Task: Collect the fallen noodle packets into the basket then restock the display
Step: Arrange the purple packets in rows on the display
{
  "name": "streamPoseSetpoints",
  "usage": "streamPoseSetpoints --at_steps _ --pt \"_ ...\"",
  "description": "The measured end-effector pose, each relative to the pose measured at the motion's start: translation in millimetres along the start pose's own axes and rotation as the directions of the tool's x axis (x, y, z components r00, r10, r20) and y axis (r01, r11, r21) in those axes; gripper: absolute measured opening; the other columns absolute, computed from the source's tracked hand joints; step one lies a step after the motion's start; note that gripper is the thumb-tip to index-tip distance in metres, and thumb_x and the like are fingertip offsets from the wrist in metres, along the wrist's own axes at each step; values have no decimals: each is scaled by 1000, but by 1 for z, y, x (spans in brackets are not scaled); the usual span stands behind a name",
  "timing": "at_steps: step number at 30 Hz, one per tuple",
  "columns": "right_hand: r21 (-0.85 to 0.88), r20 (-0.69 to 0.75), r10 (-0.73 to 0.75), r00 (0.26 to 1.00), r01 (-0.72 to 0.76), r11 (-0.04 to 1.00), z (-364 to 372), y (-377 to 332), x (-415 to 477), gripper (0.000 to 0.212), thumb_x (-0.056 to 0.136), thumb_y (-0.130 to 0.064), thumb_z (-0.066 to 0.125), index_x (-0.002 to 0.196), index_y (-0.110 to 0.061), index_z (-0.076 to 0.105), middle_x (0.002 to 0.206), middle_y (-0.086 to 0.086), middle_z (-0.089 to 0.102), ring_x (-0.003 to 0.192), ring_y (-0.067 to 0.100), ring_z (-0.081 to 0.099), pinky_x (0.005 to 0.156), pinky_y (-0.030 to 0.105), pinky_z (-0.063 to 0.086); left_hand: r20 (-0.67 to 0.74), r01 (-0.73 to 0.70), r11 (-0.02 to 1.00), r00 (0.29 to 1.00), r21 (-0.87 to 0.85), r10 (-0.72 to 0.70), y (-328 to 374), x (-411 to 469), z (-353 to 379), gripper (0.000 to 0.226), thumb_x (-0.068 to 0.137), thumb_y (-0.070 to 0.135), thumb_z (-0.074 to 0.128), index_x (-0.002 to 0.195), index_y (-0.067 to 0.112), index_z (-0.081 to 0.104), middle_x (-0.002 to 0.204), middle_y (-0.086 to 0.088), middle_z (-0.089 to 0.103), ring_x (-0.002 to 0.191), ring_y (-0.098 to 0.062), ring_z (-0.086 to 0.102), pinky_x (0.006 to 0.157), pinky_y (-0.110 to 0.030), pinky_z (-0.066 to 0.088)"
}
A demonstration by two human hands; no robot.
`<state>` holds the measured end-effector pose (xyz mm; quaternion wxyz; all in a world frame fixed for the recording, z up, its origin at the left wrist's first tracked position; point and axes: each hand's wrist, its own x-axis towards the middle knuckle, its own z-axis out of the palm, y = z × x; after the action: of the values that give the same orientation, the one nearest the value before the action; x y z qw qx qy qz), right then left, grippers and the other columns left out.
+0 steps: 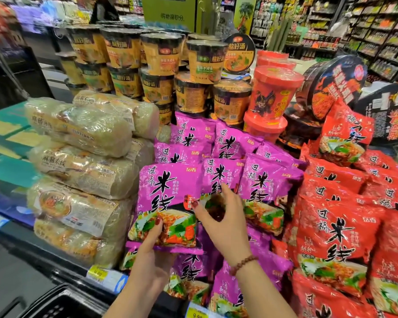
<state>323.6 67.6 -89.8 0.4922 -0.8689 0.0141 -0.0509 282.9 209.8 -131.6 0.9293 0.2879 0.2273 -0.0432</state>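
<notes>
Left hand (151,251): rises from below with the palm toward the display and grips the bottom seam of a purple noodle packet (170,198). The thumb lies on the packet's front over the printed bowl; the other fingers are hidden behind it.
Held packet: upright and face out, standing above the left fingers in front of the purple row on the display.
Right hand (224,222): back toward the camera, wrist bent, fingers spread wide and arched. The thumb tip is at the held packet's right edge and the index fingertip is up on the purple packet just behind. I cannot tell whether it pinches anything.
Bracelet (242,263): brown beads around the right wrist.
Purple packets (230,143): stacked above and beyond the right fingertips, with more below both wrists.
Red packets (336,228): right of the right fingers, touching the purple stack.
Clear-wrapped noodle bundles (83,161): piled left of the left thumb.
Cup noodles (161,53): well above the fingers, at the back.
Basket (55,294): black, below and left of the left forearm, at the lower edge of view.
Price tag (99,273): yellow, on the shelf edge between the basket and the left hand.
</notes>
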Motion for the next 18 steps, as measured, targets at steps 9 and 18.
streamPoseSetpoints --at_steps 9,18 --pt "545 213 186 959 -275 792 24 -19 6 29 71 -8 83 88 -15 61 79 0 70 82 20 69 79 34 57 98 -266 892 964 365 247 23 12 -7 76 56 31 90 122 6 61 116 -16 69 103 -28 68 79 -37 58" --pt "368 98 84 992 -115 923 51 -26 35 20 77 -5 74 79 -5 54 71 -2 53 70 13 53 63 27 48 639 -598 -310 479 739 601 31 29 -31 74 77 19 82 141 21 44 146 4 42 135 -8 35 112 -12 24"
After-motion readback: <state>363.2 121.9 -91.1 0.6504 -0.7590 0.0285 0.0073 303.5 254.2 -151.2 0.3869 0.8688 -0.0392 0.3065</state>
